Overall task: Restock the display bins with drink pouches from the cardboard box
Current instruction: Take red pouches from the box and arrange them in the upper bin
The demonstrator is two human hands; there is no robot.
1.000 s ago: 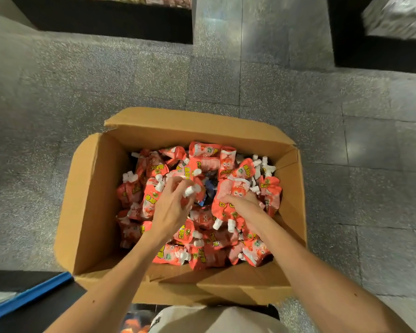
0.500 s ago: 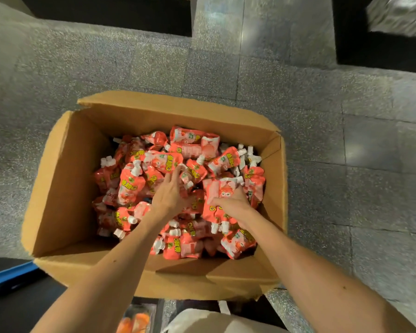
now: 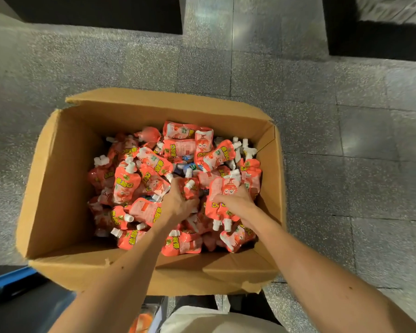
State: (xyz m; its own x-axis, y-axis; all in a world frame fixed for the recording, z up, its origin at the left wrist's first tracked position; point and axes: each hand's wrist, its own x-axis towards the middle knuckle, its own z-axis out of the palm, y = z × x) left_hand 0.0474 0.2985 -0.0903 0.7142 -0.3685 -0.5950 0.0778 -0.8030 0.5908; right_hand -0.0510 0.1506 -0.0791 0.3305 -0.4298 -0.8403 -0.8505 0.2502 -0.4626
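Observation:
An open cardboard box [image 3: 58, 179] stands on the floor below me, heaped with several red drink pouches [image 3: 126, 186] with white screw caps. Both my hands are down in the pile. My left hand [image 3: 178, 203] curls its fingers round a pouch [image 3: 190, 189] near the middle of the box. My right hand [image 3: 235, 203] grips a bunch of pouches [image 3: 222, 195] at the right side, their caps sticking out below my fingers. A blue pouch [image 3: 190, 167] peeks out just beyond my left hand.
Grey speckled floor tiles [image 3: 346, 140] surround the box. Dark bases of display units stand at the far left [image 3: 94, 13] and far right [image 3: 375, 42]. A blue-edged object [image 3: 7, 280] lies at the lower left beside the box.
My left hand has dug deeper into the pile and closed on a pouch. My right hand keeps its hold on its bunch. The view has shifted slightly over the box.

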